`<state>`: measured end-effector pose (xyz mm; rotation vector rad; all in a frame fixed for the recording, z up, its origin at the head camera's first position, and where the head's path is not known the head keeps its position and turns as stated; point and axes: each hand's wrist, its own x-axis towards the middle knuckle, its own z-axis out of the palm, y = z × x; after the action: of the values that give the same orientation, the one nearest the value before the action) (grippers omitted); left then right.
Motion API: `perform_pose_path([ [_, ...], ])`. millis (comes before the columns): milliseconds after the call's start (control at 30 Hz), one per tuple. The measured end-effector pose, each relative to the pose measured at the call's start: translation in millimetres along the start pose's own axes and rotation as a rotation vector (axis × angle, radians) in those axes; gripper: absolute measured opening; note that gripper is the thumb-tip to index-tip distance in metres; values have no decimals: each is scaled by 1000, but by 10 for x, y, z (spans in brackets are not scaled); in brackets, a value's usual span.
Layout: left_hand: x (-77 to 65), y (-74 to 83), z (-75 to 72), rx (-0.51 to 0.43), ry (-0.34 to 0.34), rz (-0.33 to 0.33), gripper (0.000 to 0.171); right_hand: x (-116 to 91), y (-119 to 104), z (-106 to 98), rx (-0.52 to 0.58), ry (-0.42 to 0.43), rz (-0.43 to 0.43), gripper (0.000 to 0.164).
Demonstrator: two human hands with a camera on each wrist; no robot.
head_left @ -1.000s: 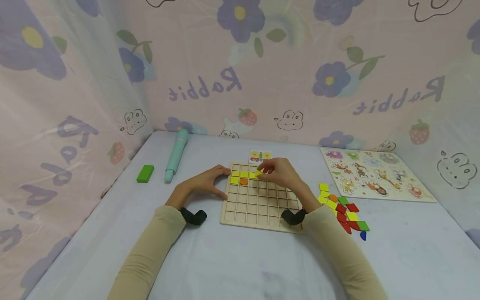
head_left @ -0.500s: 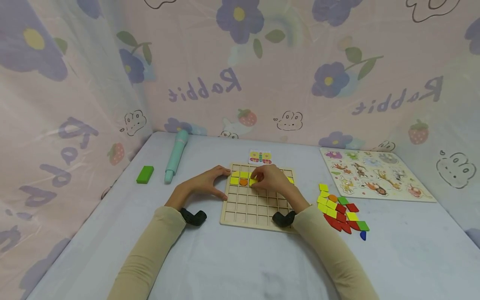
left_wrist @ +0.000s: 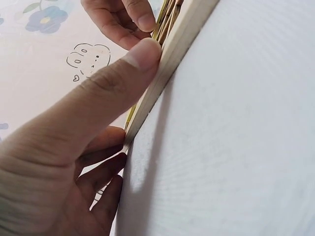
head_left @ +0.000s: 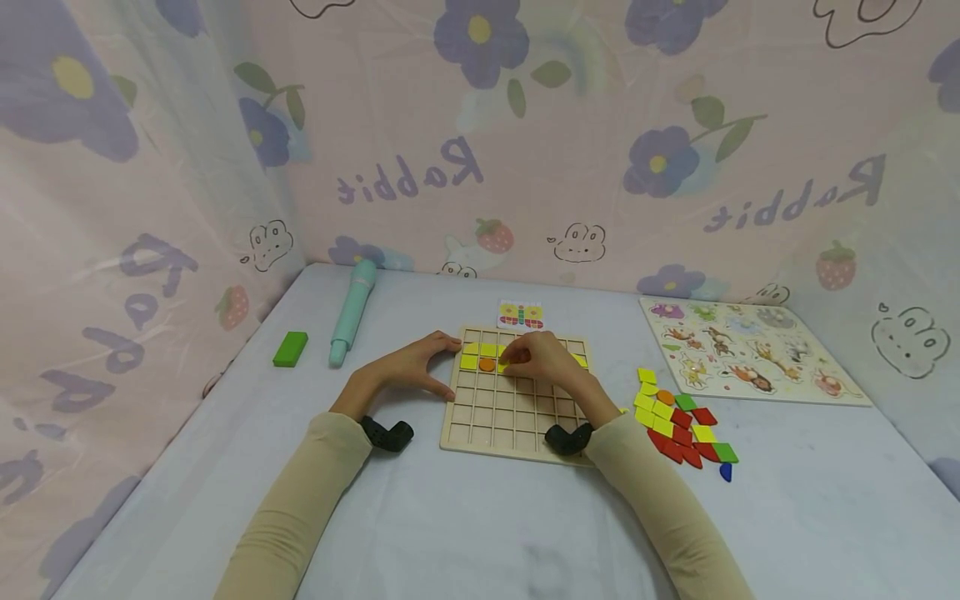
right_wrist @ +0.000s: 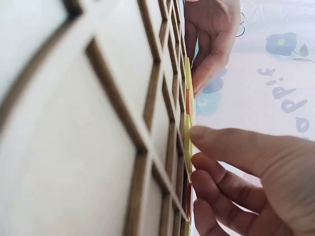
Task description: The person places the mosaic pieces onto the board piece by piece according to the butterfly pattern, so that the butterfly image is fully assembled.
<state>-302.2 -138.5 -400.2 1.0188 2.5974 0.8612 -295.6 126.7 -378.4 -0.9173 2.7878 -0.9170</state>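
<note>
A wooden grid board (head_left: 491,418) lies flat on the table, with yellow tiles (head_left: 469,362) and an orange disc (head_left: 487,365) in its upper rows. My left hand (head_left: 401,367) touches the board's left side, thumb and fingers spread apart; the left wrist view has its thumb (left_wrist: 145,55) against the wooden edge. Over the upper middle of the grid is my right hand (head_left: 547,360), its thumb and curled fingers at a yellow tile (right_wrist: 188,142) seated in the board. More yellow shows at the right side, partly hidden behind that hand.
Loose red, yellow, green, orange and blue pieces (head_left: 663,410) lie right of the board. Behind it is a butterfly pattern card (head_left: 521,314). An animal puzzle board (head_left: 750,350) is at the far right; a green block (head_left: 290,349) and a mint-coloured wand-shaped object (head_left: 352,312) are at left.
My right hand has moved slightly left and down with a yellow tile from the top row toward the row below, then shifted only slightly. The left hand has kept its place at the board.
</note>
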Motion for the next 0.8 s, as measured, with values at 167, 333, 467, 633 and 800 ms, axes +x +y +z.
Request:
perform_pose_path([
  [167, 15, -10, 14, 0, 0, -4, 85, -27, 19, -23, -2, 1, -42, 14],
  [333, 33, -10, 25, 7, 2, 8, 86, -145, 26, -180, 1, 22, -67, 16],
  [467, 29, 2, 16, 16, 8, 14, 86, -336, 95, -373, -5, 48, -49, 16],
  [633, 12, 6, 8, 12, 3, -3, 87, -672, 261, -571, -47, 73, 12, 16],
  [800, 2, -21, 25, 10, 1, -17, 87, -1057, 449, -718, -82, 80, 73, 18],
])
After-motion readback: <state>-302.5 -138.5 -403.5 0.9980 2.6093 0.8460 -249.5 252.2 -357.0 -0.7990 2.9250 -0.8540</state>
